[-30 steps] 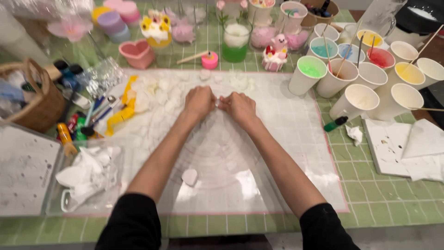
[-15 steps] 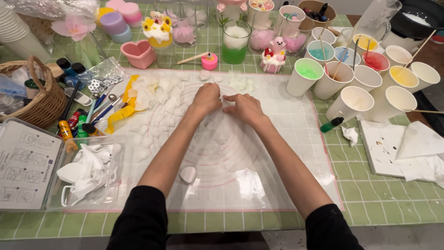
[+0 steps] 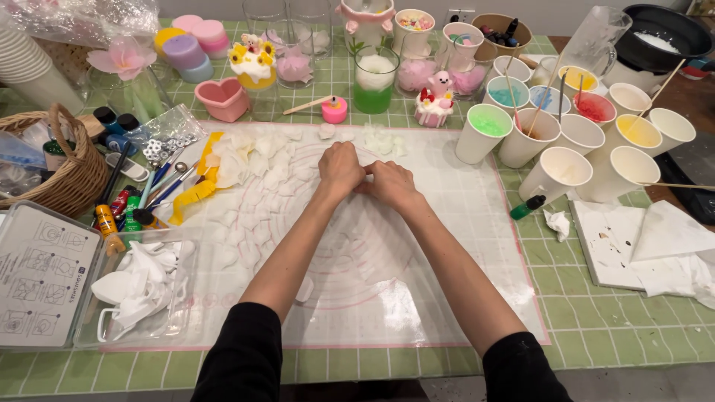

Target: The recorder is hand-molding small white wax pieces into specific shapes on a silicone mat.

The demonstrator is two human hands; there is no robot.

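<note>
Both hands meet at the centre of a translucent silicone mat point(image 3: 417, 298) with pink ring markings, spread over a green-tiled counter point(image 3: 596, 327). The left hand point(image 3: 340, 170) and the right hand point(image 3: 391, 184) are pressed knuckle to knuckle, fingers curled inward; each grip is narrow and closed, but whatever sits between the fingertips is hidden, so I cannot tell what they hold.

Nearest the hands lie white wax petals point(image 3: 257, 167) — scattered from nine to eleven o'clock of the left hand, with a smaller cluster at twelve. One pale petal piece point(image 3: 304, 289) lies at six o'clock, just beside the left forearm.

At eight o'clock sits a clear plastic tray point(image 3: 141, 290) of white moulded shapes, and left of it a flat pale box lid point(image 3: 41, 275) printed with small grey diagram squares. A wicker basket point(image 3: 56, 175) stands at nine o'clock, paint tubes and pens point(image 3: 130, 201) beside it.

At twelve o'clock a glass of green and white wax point(image 3: 375, 80) stands between a small pink candle point(image 3: 334, 111) and a cupcake-shaped candle point(image 3: 434, 104); a pink heart dish point(image 3: 222, 99) sits at eleven. From one to three o'clock white paper cups point(image 3: 588, 141) hold green, blue, red and yellow contents — several with wooden sticks. Stained white paper sheets point(image 3: 648, 246) lie at three o'clock.
</note>
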